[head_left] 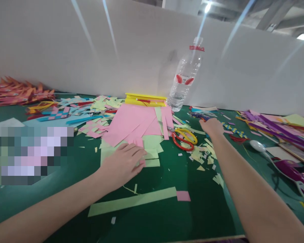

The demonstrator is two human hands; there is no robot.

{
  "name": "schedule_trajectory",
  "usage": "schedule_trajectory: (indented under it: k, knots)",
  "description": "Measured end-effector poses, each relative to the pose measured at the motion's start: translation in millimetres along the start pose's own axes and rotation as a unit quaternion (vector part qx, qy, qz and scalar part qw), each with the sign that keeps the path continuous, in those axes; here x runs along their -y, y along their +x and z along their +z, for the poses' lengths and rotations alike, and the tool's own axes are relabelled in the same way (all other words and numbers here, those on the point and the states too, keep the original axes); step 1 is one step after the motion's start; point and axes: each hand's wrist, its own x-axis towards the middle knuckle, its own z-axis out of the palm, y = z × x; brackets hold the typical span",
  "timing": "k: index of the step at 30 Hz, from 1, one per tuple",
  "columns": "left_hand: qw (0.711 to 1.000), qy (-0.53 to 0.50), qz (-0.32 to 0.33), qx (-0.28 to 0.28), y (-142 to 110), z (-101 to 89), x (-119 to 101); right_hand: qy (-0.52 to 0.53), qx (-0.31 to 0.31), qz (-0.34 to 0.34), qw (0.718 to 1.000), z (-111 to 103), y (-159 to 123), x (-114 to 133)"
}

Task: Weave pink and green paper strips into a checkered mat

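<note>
My left hand [125, 162] lies palm down on light green paper sheets [152, 143], its fingers bent a little and thumb apart. Under its fingers is a narrow pink paper strip [140, 142]. Pink paper sheets [134, 119] overlap the green ones just beyond. My right hand [213, 127] reaches far forward to a dark blue item [199, 115] whose kind I cannot make out; its fingers are mostly hidden. Between my hands lie scissors [183, 138] with red and yellow handles. Nearer me are a long green strip [133, 201] and a small pink paper piece [183, 195].
A clear plastic bottle [183, 79] stands by the white partition [103, 50]. Orange folded paper pieces [20, 91] lie far left. Paper scraps [201, 153] are scattered about. A purple glue gun [290, 168] with its cord and purple strips [271, 123] lie right.
</note>
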Motion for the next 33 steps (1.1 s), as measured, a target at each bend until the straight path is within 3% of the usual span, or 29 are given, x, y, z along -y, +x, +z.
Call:
schedule_trajectory:
  k: [4, 7, 16, 33]
  knots:
    - [0.998, 0.014, -0.035, 0.053, 15.1, -1.5, -10.3, 0.011, -0.041, -0.034, 0.999, -17.7, -12.2, 3.2]
    - [0.998, 0.024, -0.032, 0.05, 26.7, -0.3, -14.5, 0.016, -0.069, -0.073, 0.995, -25.5, -26.7, 6.0]
    - [0.996, -0.029, -0.066, 0.061, 49.5, 6.0, -12.9, 0.033, -0.15, -0.19, 0.97, -13.8, -55.2, 2.2]
    - [0.979, -0.161, -0.115, 0.048, 46.8, 2.0, -4.2, 0.04, -0.136, -0.18, 0.973, -3.5, -56.9, -12.7]
